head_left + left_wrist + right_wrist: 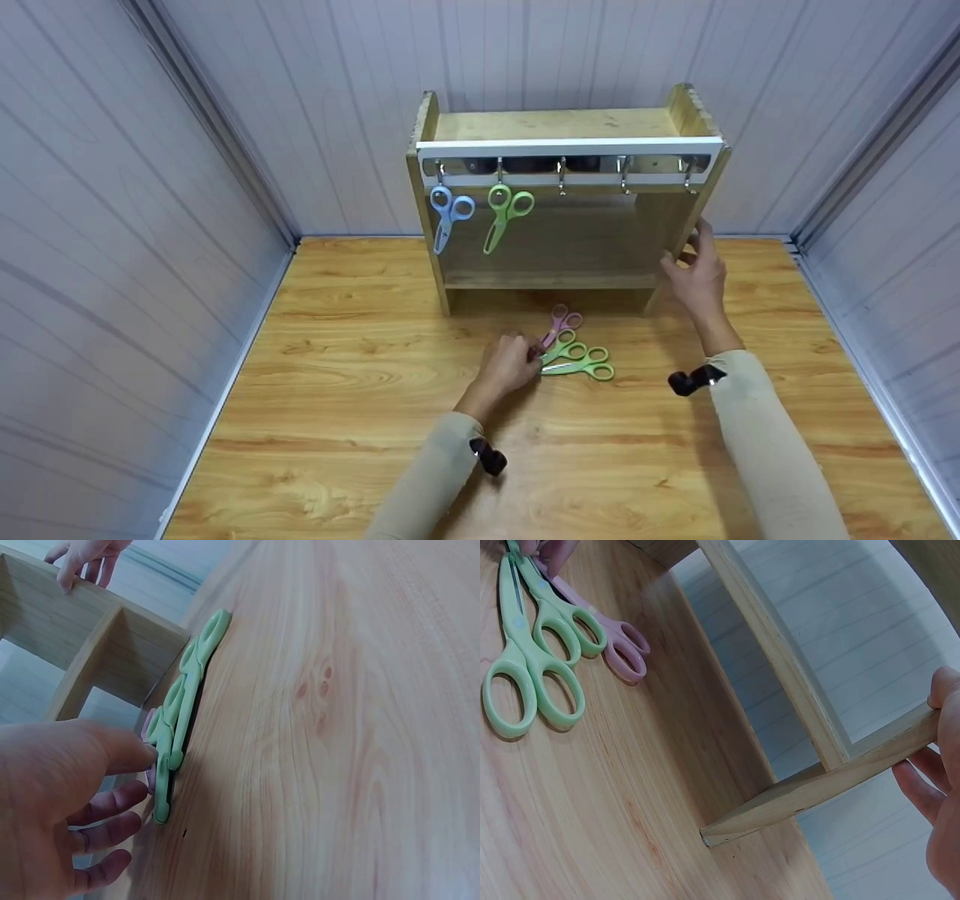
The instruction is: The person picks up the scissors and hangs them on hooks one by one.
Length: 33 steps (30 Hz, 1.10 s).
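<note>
My left hand [510,364] reaches down to the blade ends of three scissors lying on the table. In the left wrist view its thumb [135,754] is right at the middle green scissors [165,735], other fingers bent beside it; whether it pinches them I cannot tell. Pink scissors [562,321] lie on the shelf side, another green pair [589,364] nearest me. My right hand [697,274] grips the right side panel of a wooden shelf [551,281], thumb in front and fingers behind. Blue scissors [444,217] and green scissors [506,214] hang from its two left hooks.
A white rail [570,142] with several metal hooks runs across the shelf's upper front; the three hooks to the right hold nothing. Behind stands a pale panelled wall [360,112], with more panels left and right. The wood-grain table [337,420] extends toward me.
</note>
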Motion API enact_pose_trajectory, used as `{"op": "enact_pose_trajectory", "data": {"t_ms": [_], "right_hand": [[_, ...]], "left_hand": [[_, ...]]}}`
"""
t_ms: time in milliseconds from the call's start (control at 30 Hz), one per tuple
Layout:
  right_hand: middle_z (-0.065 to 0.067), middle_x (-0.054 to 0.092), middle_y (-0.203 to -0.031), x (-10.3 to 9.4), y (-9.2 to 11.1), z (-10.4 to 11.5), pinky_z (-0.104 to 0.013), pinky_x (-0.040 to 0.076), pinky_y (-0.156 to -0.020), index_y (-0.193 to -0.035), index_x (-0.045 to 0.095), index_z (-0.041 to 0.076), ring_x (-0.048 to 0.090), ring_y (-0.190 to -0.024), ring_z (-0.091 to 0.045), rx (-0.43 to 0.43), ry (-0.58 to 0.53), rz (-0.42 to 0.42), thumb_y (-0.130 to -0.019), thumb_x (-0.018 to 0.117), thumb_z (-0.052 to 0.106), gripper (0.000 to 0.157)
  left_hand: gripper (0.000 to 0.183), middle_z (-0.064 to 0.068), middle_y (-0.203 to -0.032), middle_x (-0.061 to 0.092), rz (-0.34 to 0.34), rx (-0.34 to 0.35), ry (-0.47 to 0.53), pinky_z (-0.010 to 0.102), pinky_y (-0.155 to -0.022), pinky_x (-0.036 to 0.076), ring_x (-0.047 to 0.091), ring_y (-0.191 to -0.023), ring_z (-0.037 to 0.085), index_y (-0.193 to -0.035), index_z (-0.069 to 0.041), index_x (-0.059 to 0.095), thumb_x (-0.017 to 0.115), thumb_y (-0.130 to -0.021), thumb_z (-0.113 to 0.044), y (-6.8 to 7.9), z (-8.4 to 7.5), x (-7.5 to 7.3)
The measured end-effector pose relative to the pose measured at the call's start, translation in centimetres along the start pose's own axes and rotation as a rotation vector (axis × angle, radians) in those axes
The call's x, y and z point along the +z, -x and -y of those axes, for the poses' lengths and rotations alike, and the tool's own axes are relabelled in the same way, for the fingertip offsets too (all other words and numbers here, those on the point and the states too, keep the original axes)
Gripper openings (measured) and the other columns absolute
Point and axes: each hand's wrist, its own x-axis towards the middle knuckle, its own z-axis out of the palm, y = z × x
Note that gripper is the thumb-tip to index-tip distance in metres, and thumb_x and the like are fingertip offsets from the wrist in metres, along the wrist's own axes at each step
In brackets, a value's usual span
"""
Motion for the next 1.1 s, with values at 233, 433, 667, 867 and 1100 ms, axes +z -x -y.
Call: {"op": "enact_pose_trajectory", "data": {"t_ms": [233, 433, 667, 867, 1100], "right_hand": [[-0.031, 0.062, -0.161, 0.02, -0.06, 0.08, -0.001, 0.047, -0.085, -0.172, 0.038, 0.014, 0.073, -0.13, -0.056, 0.014, -0.02, 0.007, -0.103, 0.068, 0.006, 0.076], [-0.031, 0.065, -0.156, 0.08, -0.1, -0.03, -0.002, 0.048, -0.087, -0.171, 0.038, 0.01, 0.074, -0.128, -0.055, 0.002, -0.015, -0.006, -0.102, 0.068, 0.005, 0.075], [-0.033, 0.064, -0.157, 0.11, -0.02, 0.03, 0.0, 0.046, -0.086, -0.171, 0.037, 0.01, 0.074, -0.129, -0.056, -0.006, -0.01, -0.002, -0.103, 0.069, 0.006, 0.076], [-0.032, 0.064, -0.157, 0.13, 0.01, 0.08, 0.0, 0.046, -0.086, -0.172, 0.037, 0.011, 0.074, -0.128, -0.056, -0.012, -0.02, -0.001, -0.103, 0.07, 0.006, 0.077], [-0.032, 0.062, -0.16, 0.07, -0.01, 0.01, -0.001, 0.047, -0.086, -0.172, 0.037, 0.011, 0.074, -0.129, -0.056, -0.003, -0.011, 0.002, -0.103, 0.069, 0.007, 0.076]], "left_hand": [[0.023, -0.008, -0.103, 0.086, 0.019, -0.02, -0.035, 0.04, -0.072, 0.059, 0.081, -0.097, 0.02, -0.114, -0.032, 0.088, 0.078, -0.094, -0.027, 0.07, -0.02, -0.08], [0.02, -0.01, -0.103, 0.087, 0.046, -0.008, -0.057, 0.04, -0.068, 0.06, 0.083, -0.093, 0.021, -0.115, -0.036, 0.088, 0.077, -0.098, -0.03, 0.08, -0.06, -0.06], [0.023, -0.006, -0.101, 0.084, 0.063, -0.015, -0.056, 0.041, -0.068, 0.057, 0.08, -0.092, 0.021, -0.119, -0.035, 0.087, 0.079, -0.098, -0.032, 0.22, -0.1, 0.05], [0.019, -0.005, -0.102, 0.084, 0.057, -0.009, -0.059, 0.043, -0.071, 0.059, 0.08, -0.094, 0.022, -0.113, -0.034, 0.087, 0.077, -0.098, -0.031, 0.22, 0.12, 0.29], [0.02, -0.003, -0.103, 0.083, 0.066, -0.005, -0.059, 0.043, -0.074, 0.061, 0.079, -0.095, 0.021, -0.116, -0.033, 0.088, 0.076, -0.1, -0.03, 0.25, -0.05, 0.09]]}}
